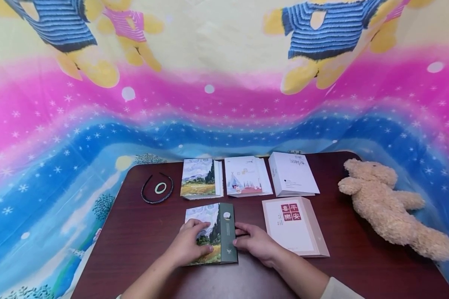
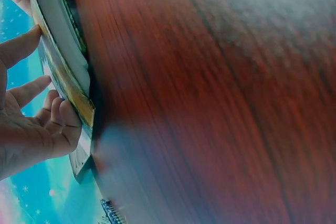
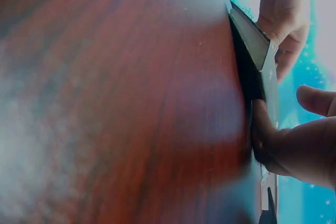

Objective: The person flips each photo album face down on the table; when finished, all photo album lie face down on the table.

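A notebook (image 1: pixel 207 245) with a painted landscape cover and a dark green flap (image 1: pixel 228 234) lies near the front of the table. My left hand (image 1: pixel 190 244) rests on its cover, fingers and thumb spread. At the flap's right edge is my right hand (image 1: pixel 256 243). In the right wrist view, fingers (image 3: pixel 262 121) of that hand reach under the flap's edge, while its thumb stays apart above. Pages show between the covers of the notebook (image 2: pixel 60 35) in the left wrist view. To the right lies a pale notebook (image 1: pixel 284 232) with red square characters.
Behind stand in a row another landscape notebook (image 1: pixel 198 180), a white tent-picture notebook (image 1: pixel 245 178) and a plain white one (image 1: pixel 293 176). A dark headband (image 1: pixel 145 195) surrounds a light green ring (image 1: pixel 160 188) at left. A plush bear (image 1: pixel 389 203) lies at the right.
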Demonstrator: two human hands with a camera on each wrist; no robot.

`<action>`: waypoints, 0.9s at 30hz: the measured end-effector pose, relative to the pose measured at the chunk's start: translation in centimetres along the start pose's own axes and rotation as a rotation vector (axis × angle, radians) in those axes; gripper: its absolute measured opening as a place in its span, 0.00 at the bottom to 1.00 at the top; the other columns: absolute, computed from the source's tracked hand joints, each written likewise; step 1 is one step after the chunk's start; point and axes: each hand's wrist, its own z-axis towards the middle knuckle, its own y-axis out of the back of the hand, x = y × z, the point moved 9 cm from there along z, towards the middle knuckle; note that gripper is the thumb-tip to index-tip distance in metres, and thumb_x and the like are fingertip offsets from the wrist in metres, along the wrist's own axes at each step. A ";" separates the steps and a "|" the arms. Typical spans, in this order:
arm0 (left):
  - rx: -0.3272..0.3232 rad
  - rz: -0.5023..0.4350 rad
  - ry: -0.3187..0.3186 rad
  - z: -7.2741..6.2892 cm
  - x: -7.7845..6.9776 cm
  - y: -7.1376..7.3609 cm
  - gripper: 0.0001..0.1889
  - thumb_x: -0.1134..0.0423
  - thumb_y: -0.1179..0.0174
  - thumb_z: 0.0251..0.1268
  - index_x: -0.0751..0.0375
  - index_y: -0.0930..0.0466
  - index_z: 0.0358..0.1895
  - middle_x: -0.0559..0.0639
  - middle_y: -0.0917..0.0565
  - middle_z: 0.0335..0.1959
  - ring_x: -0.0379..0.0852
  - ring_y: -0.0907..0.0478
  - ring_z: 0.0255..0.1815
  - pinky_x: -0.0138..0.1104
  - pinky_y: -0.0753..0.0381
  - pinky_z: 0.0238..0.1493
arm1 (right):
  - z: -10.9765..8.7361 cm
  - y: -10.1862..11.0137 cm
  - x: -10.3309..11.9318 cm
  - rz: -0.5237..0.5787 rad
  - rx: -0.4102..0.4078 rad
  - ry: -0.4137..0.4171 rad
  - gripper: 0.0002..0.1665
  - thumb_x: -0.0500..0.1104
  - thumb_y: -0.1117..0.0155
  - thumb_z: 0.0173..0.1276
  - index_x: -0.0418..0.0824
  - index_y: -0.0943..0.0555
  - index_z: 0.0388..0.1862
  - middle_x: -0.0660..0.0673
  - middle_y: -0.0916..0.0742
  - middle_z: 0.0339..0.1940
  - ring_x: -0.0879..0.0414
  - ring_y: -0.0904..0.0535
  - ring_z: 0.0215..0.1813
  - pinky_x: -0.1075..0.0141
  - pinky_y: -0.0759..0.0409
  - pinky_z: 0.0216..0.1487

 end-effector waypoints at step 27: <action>0.016 0.098 0.012 0.0 -0.6 -0.5 0.37 0.51 0.22 0.55 0.58 0.21 0.69 0.49 0.25 0.58 0.50 0.30 0.57 0.46 0.22 0.51 | -0.8 0.7 0.2 -0.043 0.047 0.009 0.42 0.34 0.35 0.70 0.20 0.41 0.77 0.25 0.27 0.71 0.40 0.23 0.67 0.58 0.17 0.57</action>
